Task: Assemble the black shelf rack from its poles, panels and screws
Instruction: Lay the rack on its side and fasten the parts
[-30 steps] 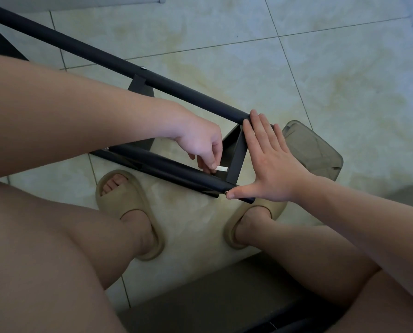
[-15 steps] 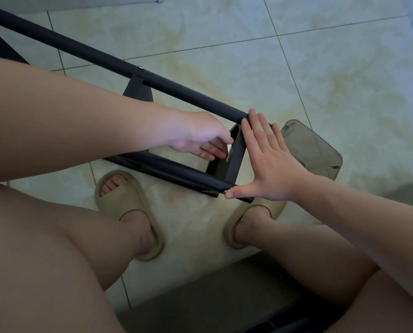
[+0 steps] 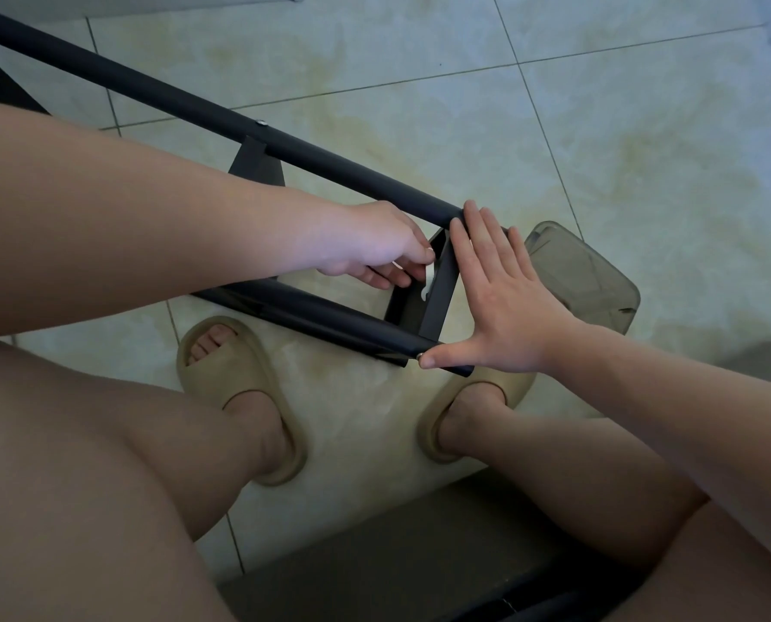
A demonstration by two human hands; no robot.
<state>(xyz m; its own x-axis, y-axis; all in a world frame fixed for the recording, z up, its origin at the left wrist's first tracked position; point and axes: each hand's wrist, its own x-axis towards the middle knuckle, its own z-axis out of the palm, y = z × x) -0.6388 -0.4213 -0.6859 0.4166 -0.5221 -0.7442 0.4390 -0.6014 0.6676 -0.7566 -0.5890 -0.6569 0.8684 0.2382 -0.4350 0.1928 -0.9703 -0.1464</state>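
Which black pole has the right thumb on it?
The near pole, just above the sandals: the right hand sets its thumb on that end. The far pole only meets that hand's fingers.

Two poles, two hands, two slippers

the gap between the upper pole and the lower pole is mostly taken: the left hand reaches in from the left, its forearm covering the gap's left part, and pinches a small white piece at the end panel. the right hand lies flat on that panel's outer face, thumb on the lower pole's end (so the right side is blocked too). a translucent container stands just behind it. below the lower pole, two slippers with feet in them flank a bare strip of floor. beyond the upper pole the tiles give free passage.
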